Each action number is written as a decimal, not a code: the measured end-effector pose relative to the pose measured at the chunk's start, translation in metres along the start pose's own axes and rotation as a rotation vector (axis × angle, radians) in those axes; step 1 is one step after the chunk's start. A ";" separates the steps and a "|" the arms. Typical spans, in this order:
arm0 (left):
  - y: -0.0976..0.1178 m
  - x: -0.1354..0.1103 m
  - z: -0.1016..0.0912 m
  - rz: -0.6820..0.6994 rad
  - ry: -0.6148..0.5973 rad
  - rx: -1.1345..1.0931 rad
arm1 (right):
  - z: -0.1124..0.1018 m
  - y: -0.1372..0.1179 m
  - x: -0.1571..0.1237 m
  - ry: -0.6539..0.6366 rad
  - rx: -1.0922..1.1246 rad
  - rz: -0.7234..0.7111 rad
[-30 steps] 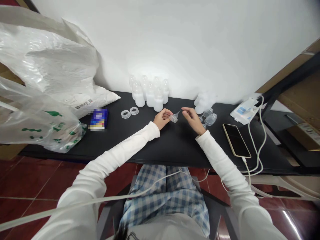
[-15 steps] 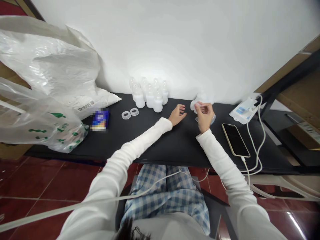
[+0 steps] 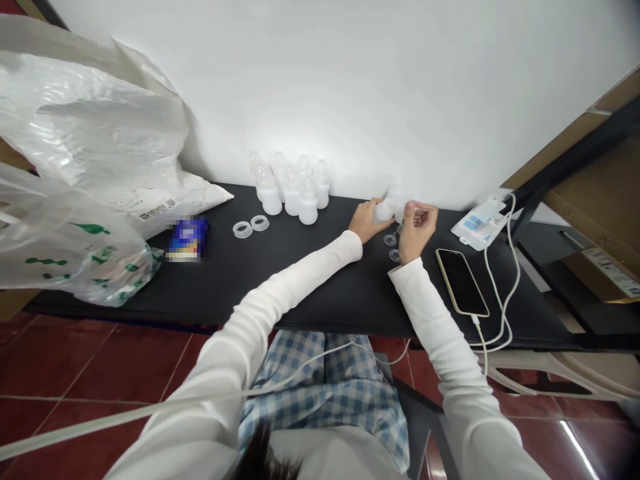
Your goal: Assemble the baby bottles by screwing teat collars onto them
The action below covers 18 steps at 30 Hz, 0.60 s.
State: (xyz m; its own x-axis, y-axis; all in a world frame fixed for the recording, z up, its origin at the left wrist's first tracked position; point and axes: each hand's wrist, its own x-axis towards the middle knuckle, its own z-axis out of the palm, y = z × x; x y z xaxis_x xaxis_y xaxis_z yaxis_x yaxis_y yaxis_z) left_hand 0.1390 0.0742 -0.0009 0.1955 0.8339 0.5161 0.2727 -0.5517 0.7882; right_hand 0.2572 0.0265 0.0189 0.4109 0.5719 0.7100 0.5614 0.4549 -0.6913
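Observation:
My left hand [image 3: 366,221] is curled around a small white baby bottle [image 3: 384,212] at the back right of the table. Close beside it, my right hand [image 3: 419,230] is closed in a pinch; whatever its fingertips hold is too unclear to name. Other pale, whitish parts behind the hands blend into the wall. Small clear ring-like pieces [image 3: 395,255] lie on the table between my two wrists. To the left stands a group of several white baby bottles [image 3: 308,212] with clear domed caps. Two white rings [image 3: 243,230] lie flat in front of them.
A blue packet [image 3: 187,239] and large plastic bags [image 3: 100,160] occupy the table's left side. A phone [image 3: 462,282] on a white cable [image 3: 515,273] lies at right, near a white-and-blue package [image 3: 475,223]. The wall stands directly behind the black table [image 3: 300,293].
My left hand has moved right and taken hold of a white bottle. My right hand remains pinched in about the same place. The camera view has shifted slightly.

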 end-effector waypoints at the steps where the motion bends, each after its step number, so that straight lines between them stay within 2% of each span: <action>1: -0.002 -0.011 -0.014 -0.005 0.008 0.128 | 0.000 -0.001 -0.001 -0.062 0.012 0.007; 3: -0.004 -0.031 -0.043 0.014 -0.014 0.296 | 0.001 -0.006 -0.002 -0.215 0.058 0.030; 6: -0.008 -0.054 -0.083 0.078 -0.059 0.416 | 0.002 -0.016 -0.007 -0.470 0.157 0.046; 9: -0.014 -0.068 -0.110 0.109 -0.069 0.483 | 0.003 -0.024 -0.014 -0.670 0.252 0.044; 13: -0.023 -0.076 -0.125 0.122 -0.070 0.466 | 0.007 -0.027 -0.023 -0.809 0.322 0.085; 18: -0.028 -0.075 -0.134 0.125 -0.127 0.414 | 0.008 -0.025 -0.029 -0.835 0.334 0.016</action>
State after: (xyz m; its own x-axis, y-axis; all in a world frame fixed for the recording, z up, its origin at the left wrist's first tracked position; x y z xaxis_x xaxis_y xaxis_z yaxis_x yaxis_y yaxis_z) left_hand -0.0096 0.0286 -0.0170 0.3583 0.7665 0.5330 0.5885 -0.6287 0.5084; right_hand 0.2254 0.0040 0.0147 -0.3120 0.8307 0.4611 0.2684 0.5426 -0.7959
